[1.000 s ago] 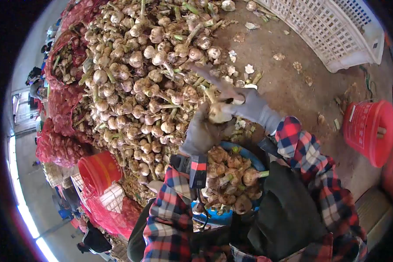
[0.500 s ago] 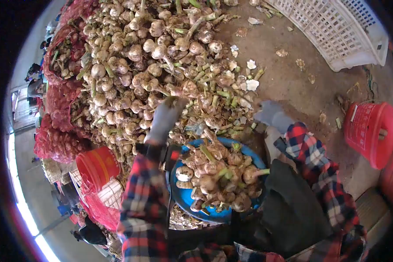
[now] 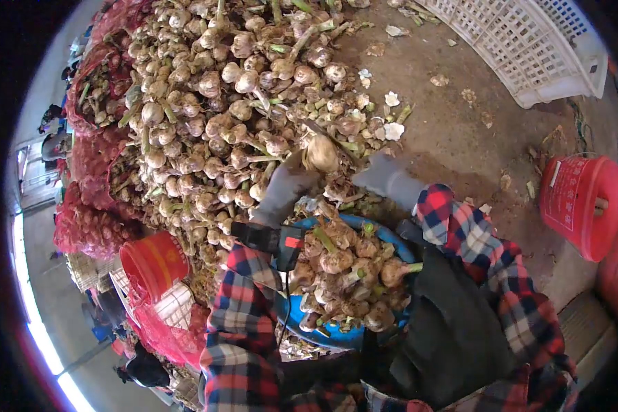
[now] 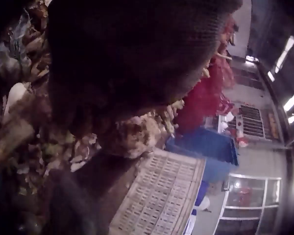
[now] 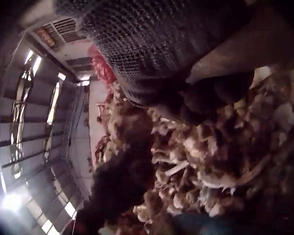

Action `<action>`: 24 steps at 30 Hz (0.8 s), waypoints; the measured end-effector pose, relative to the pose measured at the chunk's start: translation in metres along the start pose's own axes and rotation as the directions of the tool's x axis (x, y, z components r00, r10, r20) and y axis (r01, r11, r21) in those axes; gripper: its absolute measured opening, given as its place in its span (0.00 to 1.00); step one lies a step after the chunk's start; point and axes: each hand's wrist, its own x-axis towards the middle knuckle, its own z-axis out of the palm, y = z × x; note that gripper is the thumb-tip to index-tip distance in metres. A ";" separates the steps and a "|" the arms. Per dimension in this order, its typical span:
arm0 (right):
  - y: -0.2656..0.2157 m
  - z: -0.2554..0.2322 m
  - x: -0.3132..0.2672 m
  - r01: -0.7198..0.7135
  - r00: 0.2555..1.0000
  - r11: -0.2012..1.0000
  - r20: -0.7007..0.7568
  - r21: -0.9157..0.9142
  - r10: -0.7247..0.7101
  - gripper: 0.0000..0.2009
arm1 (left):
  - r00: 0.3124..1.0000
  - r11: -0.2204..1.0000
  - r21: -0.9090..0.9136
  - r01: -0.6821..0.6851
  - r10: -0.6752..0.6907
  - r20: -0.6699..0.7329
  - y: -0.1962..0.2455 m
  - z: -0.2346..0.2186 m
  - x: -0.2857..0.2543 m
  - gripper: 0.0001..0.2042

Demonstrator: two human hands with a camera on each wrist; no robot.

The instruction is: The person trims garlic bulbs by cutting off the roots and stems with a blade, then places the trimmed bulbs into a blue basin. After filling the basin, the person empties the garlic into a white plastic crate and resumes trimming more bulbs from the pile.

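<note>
My gloved left hand [image 3: 288,187] holds a large pale garlic bulb [image 3: 321,152] over the near edge of the garlic heap. Just to the right, my gloved right hand [image 3: 386,177] grips a knife; its thin dark blade points up and left behind the bulb. In the right wrist view, gloved fingers curl round a smooth brown part of the knife [image 5: 245,46]. The left wrist view shows the dark glove, with a blurred bulb [image 4: 139,134] beyond its fingers. Below both hands, a blue basin [image 3: 295,323] is piled with garlic bulbs [image 3: 336,261], some with green stem stubs.
A big heap of garlic [image 3: 206,123] spreads ahead and left, flanked by red mesh sacks [image 3: 93,220]. Red buckets stand at left [image 3: 154,264] and right [image 3: 570,206]. A white slatted crate [image 3: 508,55] sits at far right. Peel scraps [image 3: 393,131] litter the floor.
One second ago both hands were together at a bulb. They then parted, the left reaching to the heap; now the left holds a bulb and the hands are close again.
</note>
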 end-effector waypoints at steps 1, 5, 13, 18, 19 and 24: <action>-0.005 0.005 -0.004 0.016 0.999 1.000 -0.037 -0.020 -0.017 0.26 | 0.995 0.990 0.100 -0.098 0.099 -0.008 0.004 0.011 0.000 0.20; -0.007 0.009 -0.014 0.139 0.979 0.988 -0.142 -0.067 -0.147 0.23 | 0.987 0.886 0.445 -0.127 0.157 -0.031 -0.002 0.006 -0.001 0.17; -0.023 -0.003 -0.041 0.562 0.718 0.775 -0.294 -0.290 -0.631 0.16 | 0.904 0.316 0.873 -0.371 0.337 0.262 -0.023 -0.014 -0.021 0.13; -0.021 -0.007 -0.041 0.605 0.648 0.719 -0.314 -0.341 -0.694 0.16 | 0.939 0.911 0.229 -0.343 0.332 0.085 -0.040 -0.010 -0.022 0.11; -0.020 -0.008 -0.039 0.597 0.687 0.732 -0.263 -0.329 -0.678 0.16 | 0.835 0.630 0.583 -0.514 0.522 0.172 -0.036 -0.004 -0.022 0.12; -0.002 -0.006 -0.027 0.601 0.668 0.732 -0.301 -0.320 -0.680 0.17 | 0.936 0.888 0.407 -0.214 0.306 -0.175 -0.028 0.023 -0.034 0.10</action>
